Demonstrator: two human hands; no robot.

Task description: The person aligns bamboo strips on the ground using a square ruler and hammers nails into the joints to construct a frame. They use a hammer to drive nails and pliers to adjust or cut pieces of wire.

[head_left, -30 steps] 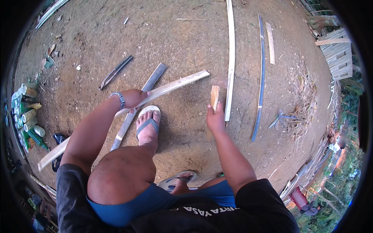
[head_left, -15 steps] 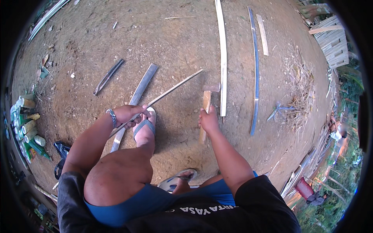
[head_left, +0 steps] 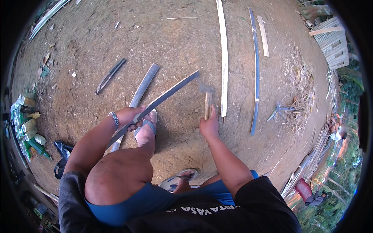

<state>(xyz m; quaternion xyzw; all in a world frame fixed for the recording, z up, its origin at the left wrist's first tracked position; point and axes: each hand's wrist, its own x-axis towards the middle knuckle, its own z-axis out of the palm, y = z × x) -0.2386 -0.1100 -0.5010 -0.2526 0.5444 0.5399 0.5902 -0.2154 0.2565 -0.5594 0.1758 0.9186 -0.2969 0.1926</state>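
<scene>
My left hand (head_left: 131, 117) is closed around a bamboo strip (head_left: 171, 92), which slants up to the right over my sandalled foot. The strip's dark outer face is turned into view, with a pale edge along its top. My right hand (head_left: 210, 124) grips a hammer (head_left: 208, 101) by its wooden handle. The hammer's dull head, slightly blurred, is close to the strip's far end, with a small gap between them. Under the held strip, another greyish bamboo strip (head_left: 144, 84) lies on the ground, partly hidden by my left hand and foot.
A dark, slender two-legged tool (head_left: 110, 77) lies at left. To the right are a long pale strip (head_left: 223, 58), a dark strip (head_left: 255, 73) and a short pale one (head_left: 262, 35). Bottles and cups (head_left: 29, 126) cluster at far left. Dry debris (head_left: 301, 93) lies right; a person (head_left: 337, 132) is beyond.
The strip in my left hand has rolled from its narrow edge to its dark broad face. The hammer's head has turned and moved left toward the strip's end.
</scene>
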